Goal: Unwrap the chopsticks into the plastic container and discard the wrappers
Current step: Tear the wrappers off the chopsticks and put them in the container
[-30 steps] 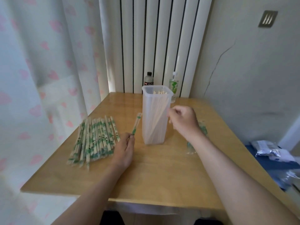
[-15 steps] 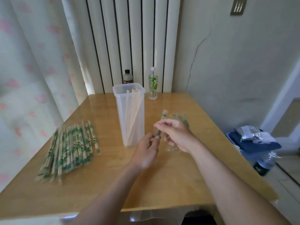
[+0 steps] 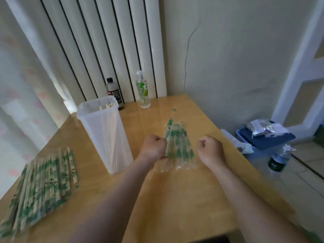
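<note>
Here we see both hands over the wooden counter [image 3: 175,199], a little apart. The left hand [image 3: 154,149] is curled around the lower end of a wrapped pair [image 3: 169,123] of chopsticks. Its green-printed sleeve slants up and away from the fist. The picture is blurred there, so we cannot say whether the sleeve is torn. The right hand [image 3: 211,149] is balled up too, and we cannot tell whether it pinches anything. Between the two hands, flat on the counter, lies a heap of empty wrappers [image 3: 182,151]. Left of the left hand stands the tall plastic container [image 3: 105,137], upright, with bare chopsticks [image 3: 108,106] leaning inside. Further left, a pile of wrapped chopsticks [image 3: 40,183] lies near the counter's edge. At the back stand a dark bottle [image 3: 114,92] and a clear bottle [image 3: 142,90], in front of a white radiator [image 3: 108,41].
</note>
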